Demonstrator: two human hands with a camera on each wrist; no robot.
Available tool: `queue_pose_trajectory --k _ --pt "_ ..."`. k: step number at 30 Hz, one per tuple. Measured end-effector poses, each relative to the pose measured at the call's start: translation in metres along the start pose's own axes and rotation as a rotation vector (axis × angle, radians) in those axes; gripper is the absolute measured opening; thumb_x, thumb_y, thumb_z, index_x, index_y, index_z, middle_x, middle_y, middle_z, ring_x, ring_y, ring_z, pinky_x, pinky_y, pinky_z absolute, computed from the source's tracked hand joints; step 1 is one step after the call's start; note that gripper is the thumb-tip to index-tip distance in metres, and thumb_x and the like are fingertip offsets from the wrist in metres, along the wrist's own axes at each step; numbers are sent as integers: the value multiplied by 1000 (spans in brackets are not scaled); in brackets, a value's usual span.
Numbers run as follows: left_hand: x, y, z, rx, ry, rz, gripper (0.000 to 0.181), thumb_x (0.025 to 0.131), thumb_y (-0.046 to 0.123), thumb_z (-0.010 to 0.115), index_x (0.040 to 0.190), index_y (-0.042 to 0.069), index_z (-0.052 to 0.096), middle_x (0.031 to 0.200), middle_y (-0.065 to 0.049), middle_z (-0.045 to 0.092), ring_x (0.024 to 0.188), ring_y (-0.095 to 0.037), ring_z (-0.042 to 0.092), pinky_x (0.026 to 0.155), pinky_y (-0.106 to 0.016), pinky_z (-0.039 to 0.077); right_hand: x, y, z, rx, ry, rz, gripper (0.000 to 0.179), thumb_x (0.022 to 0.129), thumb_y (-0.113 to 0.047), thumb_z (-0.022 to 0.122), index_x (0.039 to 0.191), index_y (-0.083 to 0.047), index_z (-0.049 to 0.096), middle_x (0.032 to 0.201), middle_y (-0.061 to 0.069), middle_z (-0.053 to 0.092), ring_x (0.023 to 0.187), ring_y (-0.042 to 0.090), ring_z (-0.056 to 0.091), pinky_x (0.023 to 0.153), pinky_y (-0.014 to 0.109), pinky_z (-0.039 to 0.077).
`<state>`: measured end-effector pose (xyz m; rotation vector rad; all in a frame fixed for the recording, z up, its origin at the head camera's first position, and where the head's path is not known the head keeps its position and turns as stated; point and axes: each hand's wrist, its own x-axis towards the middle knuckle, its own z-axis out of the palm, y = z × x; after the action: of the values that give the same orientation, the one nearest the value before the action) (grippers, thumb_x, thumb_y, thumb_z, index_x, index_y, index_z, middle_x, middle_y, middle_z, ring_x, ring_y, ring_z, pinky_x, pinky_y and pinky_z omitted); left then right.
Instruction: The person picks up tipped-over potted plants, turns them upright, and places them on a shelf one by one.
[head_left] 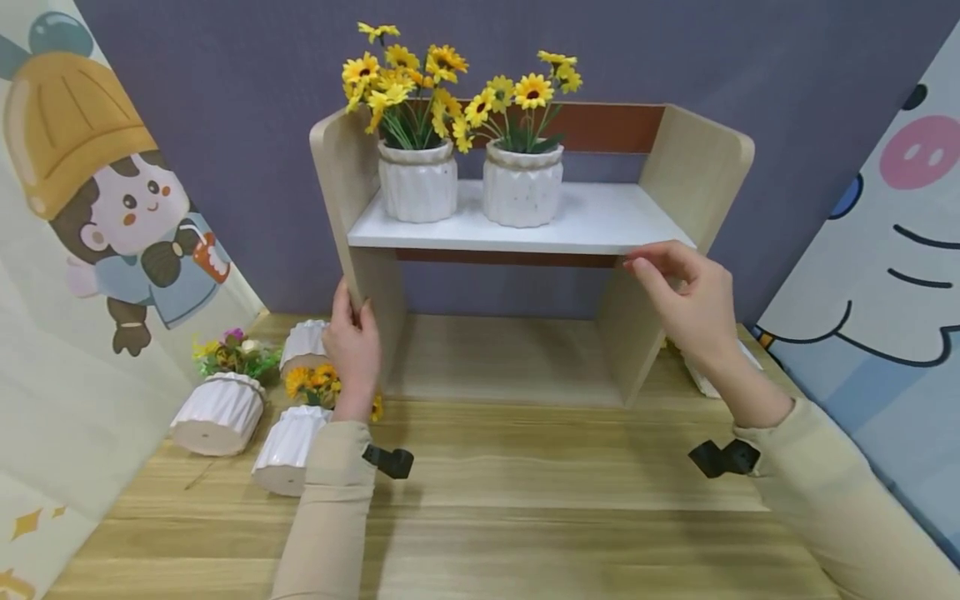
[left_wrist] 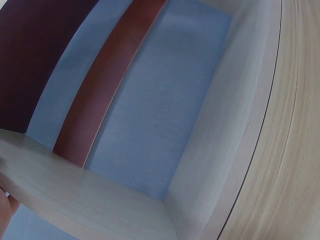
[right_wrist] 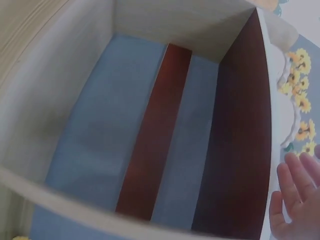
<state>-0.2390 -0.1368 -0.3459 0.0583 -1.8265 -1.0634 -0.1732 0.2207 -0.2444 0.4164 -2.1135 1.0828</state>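
Note:
A small wooden desktop shelf (head_left: 652, 333) stands on the table with a white middle board (head_left: 600, 218). On this board are two white ribbed pots, the left pot (head_left: 417, 185) and the right pot (head_left: 522, 187), both with yellow artificial flowers. My left hand (head_left: 354, 346) grips the front edge of the left side panel, its thumb toward the inside; only a bit of that hand (left_wrist: 6, 212) shows in the left wrist view. By the right end of the white board's front edge is my right hand (head_left: 693, 300), holding nothing, its fingers (right_wrist: 295, 182) extended in the right wrist view.
Left of the shelf, several white pots lie tipped on the wooden table (head_left: 525, 500), including one pot (head_left: 221, 414) with mixed flowers and another pot (head_left: 292, 450) with orange ones. A partly hidden white pot (head_left: 705, 379) lies behind my right wrist. A dark grey partition (head_left: 675, 50) rises behind.

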Motion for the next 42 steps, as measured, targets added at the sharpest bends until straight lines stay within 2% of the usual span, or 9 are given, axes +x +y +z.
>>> queue_pose_trajectory --k 6,9,17,22,25,31,35,38,42 --pt "0 -2 0 2 7 1 39 90 19 56 129 20 52 110 -16 64 89 -34 64 72 -47 49 -10 20 -11 -36 100 -42 18 90 -16 55 97 -7 68 78 -25 61 73 -2 57 47 21 27" --pt "0 -2 -1 9 5 -1 39 90 21 55 129 20 52 109 -16 64 87 -33 64 70 -47 49 -15 33 -15 -46 159 -46 17 89 -13 54 95 -5 69 75 -27 59 70 -6 56 48 17 30" --pt "-1 -3 -2 16 2 4 39 90 21 55 129 20 52 107 -17 65 85 -34 64 69 -47 49 -29 78 -25 -124 183 76 19 89 -13 52 89 -4 68 69 -29 56 63 -9 52 44 8 33" --pt "-1 -1 -1 11 -6 5 39 90 21 55 129 20 52 108 -17 65 86 -33 64 70 -47 49 -37 104 -29 -213 213 118 20 87 -17 52 87 -4 68 69 -33 51 62 -15 48 52 4 35" --pt "-1 -1 0 8 -10 6 39 91 21 54 130 20 51 109 -16 64 88 -33 64 71 -47 50 -40 118 -31 -287 187 134 23 87 -20 51 89 -4 67 72 -23 56 62 -18 42 54 10 32" --pt "-1 0 0 10 -8 4 39 90 20 55 130 20 51 108 -17 65 87 -34 64 71 -47 49 -43 138 -31 -387 60 232 30 88 -25 48 102 -4 64 89 16 65 64 -21 33 63 26 32" --pt "-1 0 0 15 -6 8 39 90 19 55 129 19 52 107 -17 65 86 -34 64 71 -47 49 -41 149 -30 -396 -13 297 37 89 -25 47 117 -3 57 100 21 62 79 6 55 67 36 39" --pt "-1 0 0 15 0 13 38 90 19 55 129 19 52 107 -17 65 87 -34 64 71 -47 49 -39 158 -29 -418 -67 322 46 89 -26 49 128 -1 47 108 25 58 93 38 53 72 48 40" --pt "-1 0 0 15 6 23 38 90 19 55 128 18 53 106 -17 65 88 -33 64 71 -47 50 -38 170 -29 -485 -123 319 52 89 -27 51 131 3 42 111 29 53 95 43 51 73 54 38"
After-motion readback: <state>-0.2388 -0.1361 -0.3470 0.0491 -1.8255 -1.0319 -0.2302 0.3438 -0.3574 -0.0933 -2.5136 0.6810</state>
